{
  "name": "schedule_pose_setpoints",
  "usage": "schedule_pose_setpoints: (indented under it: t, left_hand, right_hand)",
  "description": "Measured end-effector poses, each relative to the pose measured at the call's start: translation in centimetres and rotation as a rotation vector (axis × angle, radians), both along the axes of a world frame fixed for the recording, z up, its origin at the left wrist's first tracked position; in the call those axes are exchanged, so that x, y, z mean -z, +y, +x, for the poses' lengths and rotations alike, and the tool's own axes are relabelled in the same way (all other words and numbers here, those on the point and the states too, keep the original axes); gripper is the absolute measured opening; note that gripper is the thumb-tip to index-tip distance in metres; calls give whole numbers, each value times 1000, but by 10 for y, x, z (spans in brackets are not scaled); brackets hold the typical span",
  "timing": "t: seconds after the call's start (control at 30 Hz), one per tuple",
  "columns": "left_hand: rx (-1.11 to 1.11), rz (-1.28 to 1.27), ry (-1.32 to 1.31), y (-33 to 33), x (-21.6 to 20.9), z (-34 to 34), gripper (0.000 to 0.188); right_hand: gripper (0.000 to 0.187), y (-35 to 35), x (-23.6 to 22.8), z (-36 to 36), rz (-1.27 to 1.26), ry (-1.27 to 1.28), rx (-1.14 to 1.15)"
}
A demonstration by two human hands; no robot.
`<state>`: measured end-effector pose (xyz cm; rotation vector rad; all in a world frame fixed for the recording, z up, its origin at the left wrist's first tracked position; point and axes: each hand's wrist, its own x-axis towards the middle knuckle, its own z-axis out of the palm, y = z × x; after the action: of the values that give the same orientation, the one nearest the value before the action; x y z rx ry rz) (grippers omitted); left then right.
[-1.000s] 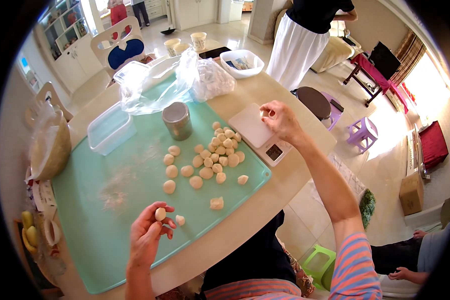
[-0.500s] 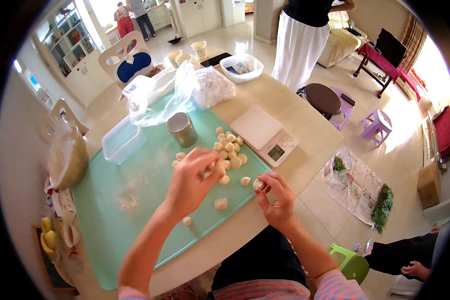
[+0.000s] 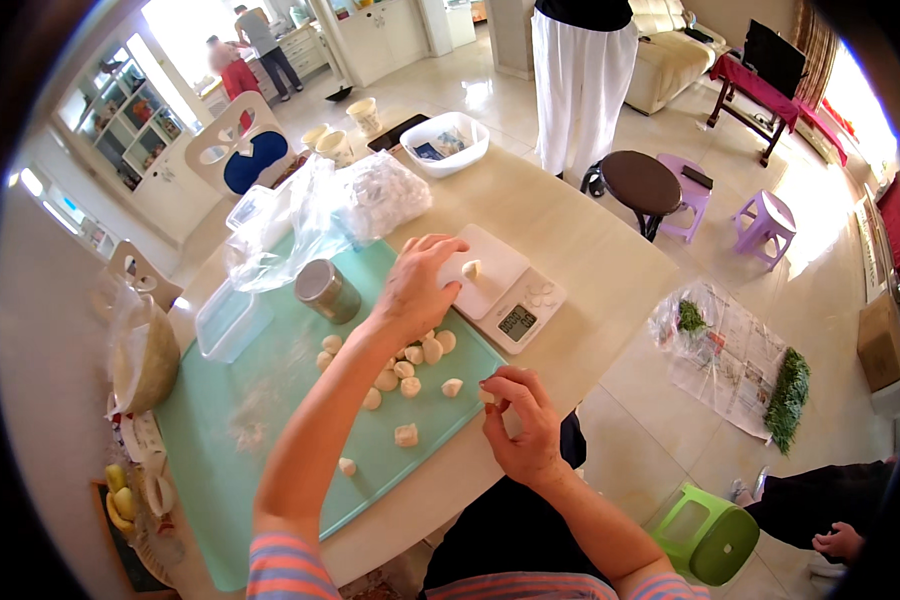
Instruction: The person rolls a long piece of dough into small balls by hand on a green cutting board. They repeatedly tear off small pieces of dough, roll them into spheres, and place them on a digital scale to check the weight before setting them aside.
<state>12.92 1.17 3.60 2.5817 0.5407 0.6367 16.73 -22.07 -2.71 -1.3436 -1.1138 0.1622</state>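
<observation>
My left hand (image 3: 415, 288) reaches over the near-left part of a white kitchen scale (image 3: 485, 250), its fingers apart with nothing between them. On the scale's plate sits one small piece of dough (image 3: 472, 269), just off my fingertips. At the mat's right edge my right hand (image 3: 528, 430) pinches another dough piece, partly hidden by thumb and forefinger. Several pale dough balls (image 3: 432, 350) cluster on the green mat (image 3: 270, 480), some of them covered by my left forearm. A squarish dough piece (image 3: 406, 435) and a smaller bit (image 3: 347, 466) lie closer to me.
A metal canister (image 3: 327, 291), a clear plastic tub (image 3: 232, 322) and plastic bags (image 3: 300, 215) stand beyond the dough. A white container (image 3: 445, 145) and paper cups (image 3: 365, 117) are farther back. To the right are a brown stool (image 3: 643, 183) and a green stool (image 3: 705, 535); other people stand nearby.
My left hand has moved from the dough pile up to the scale. A dough piece now rests on the plate, which was bare before. My right hand still pinches its piece.
</observation>
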Motion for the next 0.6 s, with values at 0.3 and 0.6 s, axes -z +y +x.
schedule_pose_setpoints:
  t: [0.3,0.6]
  left_hand:
    - [-144,-384,-14,-66,-36,-90,34]
    - [-98,-463,14,-75,-28,-108,28]
  right_hand:
    - [40,0,-2,2,32,-36,-81]
    - [40,1,-7,-3,6,-16,-66]
